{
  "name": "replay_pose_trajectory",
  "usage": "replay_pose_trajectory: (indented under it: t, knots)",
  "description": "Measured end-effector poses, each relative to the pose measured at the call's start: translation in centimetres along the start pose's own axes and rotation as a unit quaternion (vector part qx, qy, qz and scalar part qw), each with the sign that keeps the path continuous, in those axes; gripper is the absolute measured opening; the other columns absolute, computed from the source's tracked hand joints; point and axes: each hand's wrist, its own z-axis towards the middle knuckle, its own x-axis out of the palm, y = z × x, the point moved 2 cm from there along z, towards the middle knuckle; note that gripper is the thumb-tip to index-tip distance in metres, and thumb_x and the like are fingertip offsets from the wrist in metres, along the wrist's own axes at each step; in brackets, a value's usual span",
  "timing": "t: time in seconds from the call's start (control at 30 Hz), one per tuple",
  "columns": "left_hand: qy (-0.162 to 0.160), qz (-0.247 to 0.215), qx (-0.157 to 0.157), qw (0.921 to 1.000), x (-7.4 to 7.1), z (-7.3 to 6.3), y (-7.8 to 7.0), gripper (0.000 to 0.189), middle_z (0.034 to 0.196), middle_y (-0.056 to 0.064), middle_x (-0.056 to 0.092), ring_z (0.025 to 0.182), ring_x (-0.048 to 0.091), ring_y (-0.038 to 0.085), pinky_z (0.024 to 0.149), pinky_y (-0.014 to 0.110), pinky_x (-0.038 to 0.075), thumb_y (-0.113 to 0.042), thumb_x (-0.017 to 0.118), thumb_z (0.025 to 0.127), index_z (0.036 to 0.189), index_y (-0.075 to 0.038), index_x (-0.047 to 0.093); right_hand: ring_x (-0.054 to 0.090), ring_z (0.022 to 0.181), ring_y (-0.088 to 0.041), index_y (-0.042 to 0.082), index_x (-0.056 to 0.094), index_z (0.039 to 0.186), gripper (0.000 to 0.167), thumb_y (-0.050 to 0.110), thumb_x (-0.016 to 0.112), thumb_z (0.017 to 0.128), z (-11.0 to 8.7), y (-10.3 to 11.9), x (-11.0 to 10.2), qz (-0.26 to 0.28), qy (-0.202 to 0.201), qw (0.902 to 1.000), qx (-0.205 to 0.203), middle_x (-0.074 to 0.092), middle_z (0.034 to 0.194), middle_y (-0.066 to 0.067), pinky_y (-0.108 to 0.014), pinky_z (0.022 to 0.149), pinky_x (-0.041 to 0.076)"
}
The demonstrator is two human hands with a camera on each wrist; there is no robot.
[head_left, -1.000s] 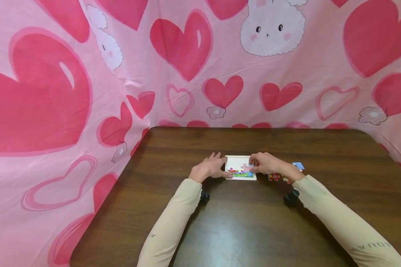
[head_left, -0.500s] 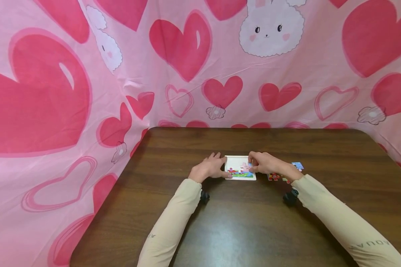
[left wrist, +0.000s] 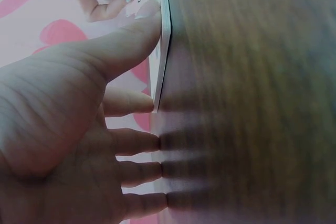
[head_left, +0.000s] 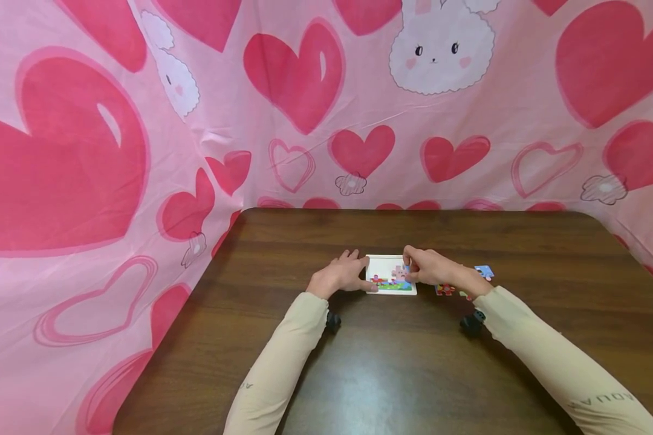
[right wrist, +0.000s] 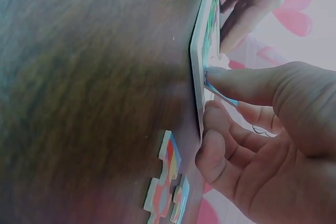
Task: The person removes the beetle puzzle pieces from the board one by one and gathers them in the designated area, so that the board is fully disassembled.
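Note:
A small white puzzle tray (head_left: 381, 264) lies on the table, with colourful pieces (head_left: 394, 285) fitted along its near side and a pink pig-face piece above them. My left hand (head_left: 340, 275) steadies the tray's left end; its thumb presses on the near left corner, and its straight fingers spread over the left side. Over the tray's right part, my right hand (head_left: 434, 266) pinches a blue-edged puzzle piece (right wrist: 222, 96) between thumb and index finger. That piece tilts up from the tray in the right wrist view, and the thumb covers part of it.
Loose puzzle pieces lie right of the tray: a blue one (head_left: 484, 271) and a red one (head_left: 444, 290), partly hidden under the right forearm. The brown wooden table (head_left: 359, 362) meets a pink heart-patterned curtain (head_left: 299, 72) at the back and left.
My right hand has shifted very slightly left and away at the tray's right side, still pinching the puzzle piece. My left hand and the tray stay in place.

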Motion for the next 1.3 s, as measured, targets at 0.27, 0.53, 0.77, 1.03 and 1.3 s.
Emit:
replay_pose_trajectory:
  t: [0.27,0.53,0.77,1.03,1.3]
  knots:
    - [-0.003,0.005,0.004,1.0000,0.01,-0.05,-0.13,0.087,0.164,0.012,0.021,0.153,0.016,0.034,0.122,0.052,0.020,-0.062,0.065,0.085,0.155,-0.021,0.032,0.042,0.064,-0.013,0.008,0.057,0.089,0.009,0.010,0.066,0.093,0.10,0.10,0.31,-0.020,0.016,0.9986,-0.046,0.049,0.072,0.001,-0.026,0.060,0.034]
    - [0.002,-0.008,-0.001,1.0000,0.12,-0.14,-0.07,0.086,0.165,0.010,0.020,0.153,0.014,0.032,0.123,0.051,0.018,-0.059,0.066,0.085,0.155,-0.022,0.032,0.042,0.062,-0.012,0.010,0.065,0.088,0.007,0.013,0.065,0.094,0.02,0.38,0.45,-0.029,0.025,0.9987,-0.035,0.053,0.070,0.002,-0.026,0.062,0.036]
    - [-0.003,-0.006,0.003,1.0000,0.10,-0.03,-0.15,0.086,0.164,0.011,0.021,0.153,0.015,0.033,0.123,0.051,0.019,-0.060,0.066,0.085,0.154,-0.022,0.032,0.043,0.059,-0.010,0.010,0.070,0.087,0.010,0.012,0.063,0.095,-0.08,0.65,0.02,-0.041,0.013,0.9981,-0.045,0.059,0.072,0.003,-0.025,0.060,0.038]
    - [0.000,-0.010,-0.001,0.9999,0.06,-0.13,-0.09,0.086,0.165,0.010,0.020,0.153,0.014,0.032,0.123,0.051,0.017,-0.059,0.066,0.085,0.155,-0.022,0.032,0.041,0.057,-0.009,0.008,0.066,0.083,0.014,0.009,0.060,0.096,0.21,0.42,0.08,-0.038,0.021,0.9975,-0.056,0.054,0.067,0.002,-0.023,0.057,0.036]
    - [0.002,-0.009,-0.004,0.9999,0.06,-0.13,-0.08,0.086,0.165,0.009,0.020,0.153,0.014,0.031,0.123,0.051,0.017,-0.059,0.066,0.085,0.155,-0.023,0.031,0.047,0.050,-0.009,0.007,0.061,0.087,0.017,0.010,0.051,0.101,0.60,0.34,-0.11,-0.005,0.079,0.9966,-0.023,0.055,0.067,-0.001,-0.024,0.050,0.041]
